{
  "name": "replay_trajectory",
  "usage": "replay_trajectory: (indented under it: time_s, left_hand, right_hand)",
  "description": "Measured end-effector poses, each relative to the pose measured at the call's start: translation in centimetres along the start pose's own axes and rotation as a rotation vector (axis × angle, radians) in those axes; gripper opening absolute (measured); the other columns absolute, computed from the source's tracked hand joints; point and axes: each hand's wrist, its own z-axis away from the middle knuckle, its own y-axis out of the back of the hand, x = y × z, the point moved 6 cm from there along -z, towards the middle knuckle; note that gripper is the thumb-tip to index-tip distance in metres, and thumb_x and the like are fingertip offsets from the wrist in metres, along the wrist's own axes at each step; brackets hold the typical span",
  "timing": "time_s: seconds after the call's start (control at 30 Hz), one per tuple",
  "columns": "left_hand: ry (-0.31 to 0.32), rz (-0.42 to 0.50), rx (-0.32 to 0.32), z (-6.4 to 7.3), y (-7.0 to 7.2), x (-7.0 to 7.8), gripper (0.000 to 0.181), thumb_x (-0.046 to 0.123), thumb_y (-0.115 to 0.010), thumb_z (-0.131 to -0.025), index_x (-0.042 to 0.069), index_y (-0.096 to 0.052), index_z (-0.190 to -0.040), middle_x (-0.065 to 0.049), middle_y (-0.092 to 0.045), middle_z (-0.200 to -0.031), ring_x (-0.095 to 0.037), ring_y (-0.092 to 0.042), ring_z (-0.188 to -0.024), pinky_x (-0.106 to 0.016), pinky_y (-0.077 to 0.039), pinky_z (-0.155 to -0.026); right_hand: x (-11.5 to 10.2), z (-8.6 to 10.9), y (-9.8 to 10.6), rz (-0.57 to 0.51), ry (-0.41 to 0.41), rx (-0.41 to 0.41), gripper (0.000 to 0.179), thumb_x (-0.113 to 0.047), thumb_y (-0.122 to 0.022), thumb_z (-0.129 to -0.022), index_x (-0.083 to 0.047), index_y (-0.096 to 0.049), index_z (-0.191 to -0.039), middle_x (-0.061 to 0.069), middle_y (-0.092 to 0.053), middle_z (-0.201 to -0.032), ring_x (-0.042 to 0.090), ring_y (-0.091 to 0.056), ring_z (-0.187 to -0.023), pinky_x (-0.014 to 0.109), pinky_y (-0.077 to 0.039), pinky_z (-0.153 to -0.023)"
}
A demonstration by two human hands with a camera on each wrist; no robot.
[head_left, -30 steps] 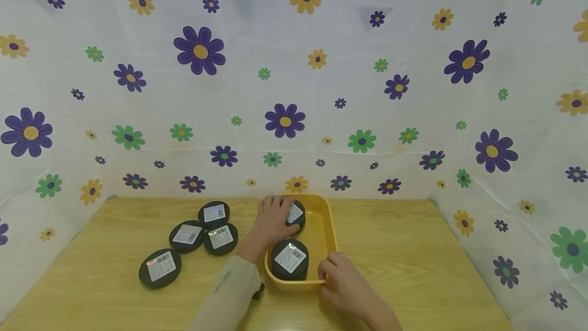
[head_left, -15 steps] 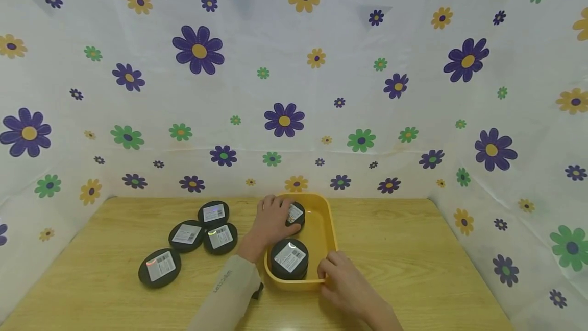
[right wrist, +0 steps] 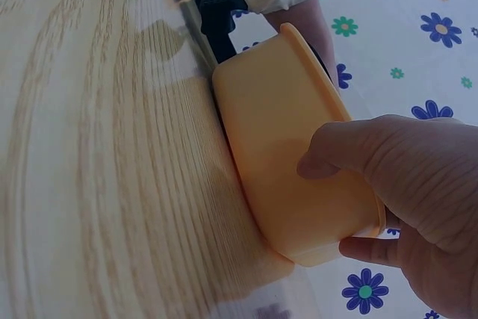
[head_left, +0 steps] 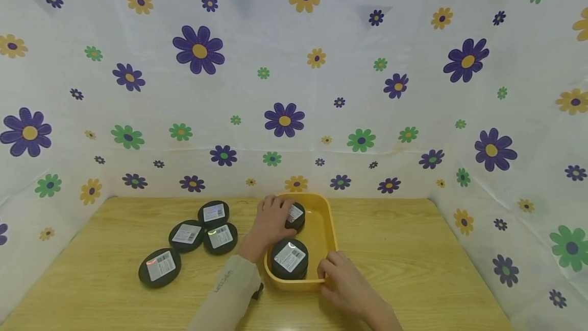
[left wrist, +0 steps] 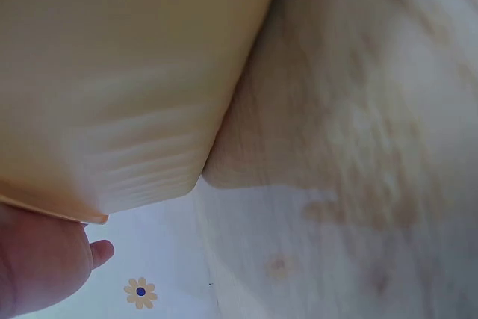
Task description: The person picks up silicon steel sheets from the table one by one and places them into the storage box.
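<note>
A yellow plastic tub [head_left: 332,223] stands on the table. In its far left corner lies a round black disc [head_left: 296,213] with a white label, apparently on top of another; my left hand [head_left: 271,221] reaches over the rim and grips it, hiding its left side. A second stack of black discs [head_left: 289,259] sits in the near left corner. My right hand [head_left: 346,282] pinches the tub's near right corner; in the right wrist view its thumb [right wrist: 321,160] presses the outer wall. The left wrist view shows mostly the tub's outside [left wrist: 127,87] and part of the left hand [left wrist: 41,259].
Several labelled black discs lie left of the tub: a far one [head_left: 213,213], two touching it or close by [head_left: 186,235], and a separate nearer one [head_left: 160,268]. A flower-patterned cloth [head_left: 294,80] walls in the back and sides of the wooden table [head_left: 395,249].
</note>
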Motion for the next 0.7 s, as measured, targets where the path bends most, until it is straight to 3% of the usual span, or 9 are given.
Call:
replay_trajectory:
  time_s: [0.17, 0.43, 0.7]
  left_hand:
    - [0.019, 0.018, -0.014, -0.14, -0.19, -0.24, 0.077, 0.035, -0.084, -0.079, 0.014, -0.045, -0.141, -0.015, -0.049, -0.135, -0.036, -0.033, -0.130, -0.057, -0.026, -0.112]
    - [0.021, 0.069, -0.010, -0.25, -0.20, -0.32, 0.074, 0.025, -0.084, -0.079, 0.013, -0.045, -0.141, -0.016, -0.047, -0.135, -0.037, -0.031, -0.129, -0.058, -0.028, -0.110]
    - [0.013, 0.063, 0.002, -0.18, -0.35, -0.54, 0.074, 0.023, -0.083, -0.079, 0.013, -0.045, -0.141, -0.016, -0.046, -0.135, -0.038, -0.031, -0.130, -0.059, -0.029, -0.109]
  right_hand:
    - [0.13, -0.02, -0.12, 0.003, 0.000, 0.007, 0.031, -0.008, -0.080, -0.072, -0.019, -0.054, -0.081, -0.012, -0.042, -0.085, 0.008, -0.040, -0.083, 0.023, -0.040, -0.074]
    - [0.09, 0.04, -0.06, 0.030, 0.078, 0.093, 0.033, -0.007, -0.081, -0.066, -0.018, -0.053, -0.080, -0.011, -0.043, -0.083, 0.008, -0.041, -0.080, 0.023, -0.041, -0.071]
    - [0.07, 0.00, -0.14, 0.001, 0.018, 0.029, 0.030, -0.007, -0.080, -0.072, -0.019, -0.054, -0.081, -0.012, -0.042, -0.085, 0.008, -0.041, -0.083, 0.023, -0.040, -0.074]
